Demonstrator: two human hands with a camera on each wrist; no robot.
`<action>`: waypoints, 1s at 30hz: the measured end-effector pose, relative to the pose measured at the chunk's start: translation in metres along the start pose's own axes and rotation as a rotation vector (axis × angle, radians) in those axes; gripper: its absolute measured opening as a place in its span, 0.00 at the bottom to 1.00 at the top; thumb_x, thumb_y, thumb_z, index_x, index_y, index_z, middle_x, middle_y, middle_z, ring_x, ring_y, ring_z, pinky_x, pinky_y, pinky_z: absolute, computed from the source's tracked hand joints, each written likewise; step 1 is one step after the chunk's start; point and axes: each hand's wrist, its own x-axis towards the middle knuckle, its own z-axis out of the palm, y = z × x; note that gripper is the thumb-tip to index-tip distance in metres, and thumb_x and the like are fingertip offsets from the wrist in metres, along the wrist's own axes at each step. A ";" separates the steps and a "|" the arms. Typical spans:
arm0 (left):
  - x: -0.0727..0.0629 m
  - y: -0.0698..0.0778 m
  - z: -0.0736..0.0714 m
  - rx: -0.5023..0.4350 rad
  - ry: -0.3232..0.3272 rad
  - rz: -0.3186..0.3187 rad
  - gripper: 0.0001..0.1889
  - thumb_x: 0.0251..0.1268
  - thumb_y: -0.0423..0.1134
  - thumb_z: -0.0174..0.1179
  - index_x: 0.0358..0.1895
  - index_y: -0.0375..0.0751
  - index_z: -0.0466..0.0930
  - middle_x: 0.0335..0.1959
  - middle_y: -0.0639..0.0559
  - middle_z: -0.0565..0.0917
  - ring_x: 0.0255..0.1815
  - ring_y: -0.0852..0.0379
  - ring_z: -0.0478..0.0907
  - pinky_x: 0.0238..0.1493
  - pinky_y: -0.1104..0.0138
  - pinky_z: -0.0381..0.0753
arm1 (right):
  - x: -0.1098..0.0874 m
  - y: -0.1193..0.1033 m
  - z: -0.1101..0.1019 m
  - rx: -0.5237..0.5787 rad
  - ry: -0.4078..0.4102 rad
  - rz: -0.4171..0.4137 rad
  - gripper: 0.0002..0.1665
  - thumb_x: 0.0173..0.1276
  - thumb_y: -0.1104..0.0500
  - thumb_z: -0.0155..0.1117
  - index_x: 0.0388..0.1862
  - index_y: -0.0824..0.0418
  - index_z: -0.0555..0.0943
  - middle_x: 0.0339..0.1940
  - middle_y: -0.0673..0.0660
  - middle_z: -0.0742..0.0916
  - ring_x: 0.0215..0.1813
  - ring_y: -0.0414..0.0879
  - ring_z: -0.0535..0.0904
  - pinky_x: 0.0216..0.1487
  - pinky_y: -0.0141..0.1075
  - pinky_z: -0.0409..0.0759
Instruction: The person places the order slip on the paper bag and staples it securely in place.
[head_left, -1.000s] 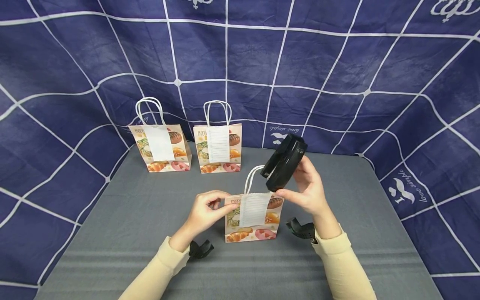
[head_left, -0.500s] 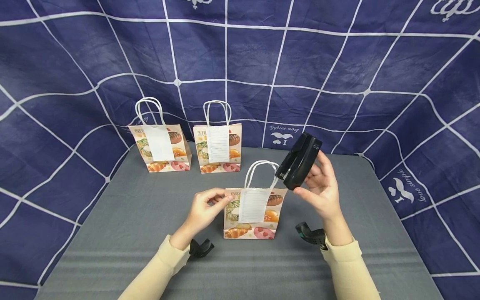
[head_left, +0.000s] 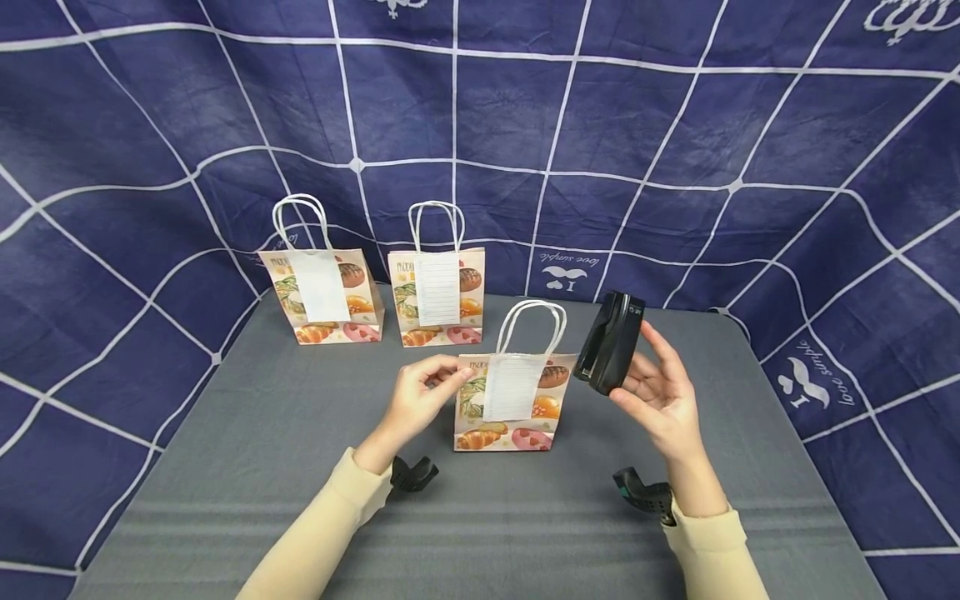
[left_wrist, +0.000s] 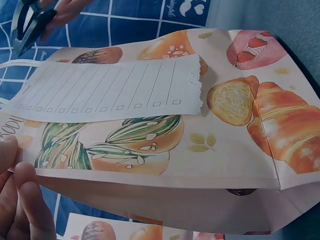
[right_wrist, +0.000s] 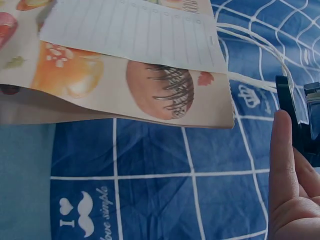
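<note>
In the head view a small paper bag (head_left: pixel 468 433) printed with breads stands at the middle, its white twisted handles (head_left: pixel 558 321) upright. A lined paper slip (head_left: pixel 513 390) lies flat against its front at the top edge. My left hand (head_left: pixel 420 396) pinches the bag's upper left edge between thumb and fingers; the left wrist view shows the thumb (left_wrist: pixel 7 152) on the printed front. My right hand (head_left: pixel 663 400) holds a black stapler (head_left: pixel 613 342) just right of the bag, apart from it. Only part of the stapler (right_wrist: pixel 287 102) shows in the right wrist view.
Two similar bags, a left one (head_left: pixel 360 304) and a right one (head_left: pixel 472 317), stand at the back left with slips on their fronts. The grey tabletop (head_left: pixel 525 533) is bordered by a blue cloth (head_left: pixel 637 108) with white lines. Both wrists wear black camera mounts.
My right hand has drawn the stapler away from the bag's top edge, to the right. The bag has shifted slightly toward the back, with my left hand still holding its edge.
</note>
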 end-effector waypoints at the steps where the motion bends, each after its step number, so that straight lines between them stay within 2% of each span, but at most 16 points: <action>1: 0.002 0.000 0.001 -0.002 -0.002 -0.007 0.02 0.58 0.25 0.62 0.34 0.29 0.83 0.26 0.41 0.84 0.21 0.56 0.75 0.24 0.70 0.75 | -0.001 -0.001 -0.002 -0.001 0.000 -0.002 0.45 0.58 0.77 0.63 0.71 0.74 0.51 0.59 0.71 0.76 0.55 0.57 0.78 0.52 0.39 0.77; 8: 0.018 -0.007 0.003 -0.008 0.006 -0.012 0.03 0.57 0.25 0.63 0.34 0.27 0.82 0.24 0.40 0.81 0.21 0.58 0.71 0.23 0.71 0.72 | -0.012 -0.004 -0.015 -0.078 -0.002 0.021 0.44 0.59 0.76 0.62 0.70 0.75 0.51 0.63 0.70 0.73 0.61 0.56 0.73 0.53 0.39 0.76; 12: 0.025 -0.011 0.005 -0.023 -0.001 -0.031 0.04 0.58 0.25 0.62 0.35 0.26 0.82 0.25 0.38 0.81 0.22 0.60 0.71 0.24 0.72 0.72 | -0.021 -0.005 -0.022 -0.096 0.002 0.057 0.44 0.59 0.77 0.62 0.70 0.78 0.50 0.63 0.69 0.73 0.61 0.55 0.73 0.52 0.38 0.77; 15: 0.031 -0.013 0.006 -0.032 -0.007 -0.043 0.04 0.59 0.26 0.62 0.35 0.26 0.82 0.25 0.37 0.82 0.22 0.57 0.72 0.24 0.73 0.72 | -0.028 -0.005 -0.028 -0.111 -0.004 0.091 0.44 0.58 0.79 0.61 0.69 0.80 0.49 0.62 0.69 0.74 0.60 0.54 0.74 0.51 0.37 0.77; 20: 0.042 -0.014 0.008 -0.013 -0.014 -0.038 0.05 0.60 0.27 0.61 0.36 0.27 0.82 0.27 0.37 0.83 0.22 0.49 0.74 0.25 0.74 0.72 | -0.046 -0.007 -0.038 -0.222 0.003 0.213 0.44 0.57 0.83 0.58 0.70 0.78 0.50 0.62 0.62 0.76 0.59 0.48 0.75 0.50 0.34 0.77; 25: 0.052 -0.012 0.011 0.014 -0.017 -0.048 0.05 0.61 0.29 0.61 0.36 0.29 0.83 0.27 0.38 0.83 0.23 0.52 0.74 0.26 0.73 0.72 | -0.064 -0.007 -0.046 -0.365 0.033 0.380 0.44 0.55 0.84 0.57 0.71 0.72 0.55 0.59 0.50 0.79 0.56 0.41 0.77 0.48 0.30 0.77; 30: 0.060 -0.011 0.013 0.030 -0.018 -0.057 0.05 0.62 0.30 0.61 0.37 0.29 0.82 0.26 0.37 0.82 0.23 0.50 0.74 0.26 0.73 0.71 | -0.078 0.000 -0.053 -0.394 -0.011 0.437 0.42 0.56 0.84 0.57 0.70 0.74 0.56 0.60 0.50 0.77 0.57 0.41 0.76 0.49 0.30 0.77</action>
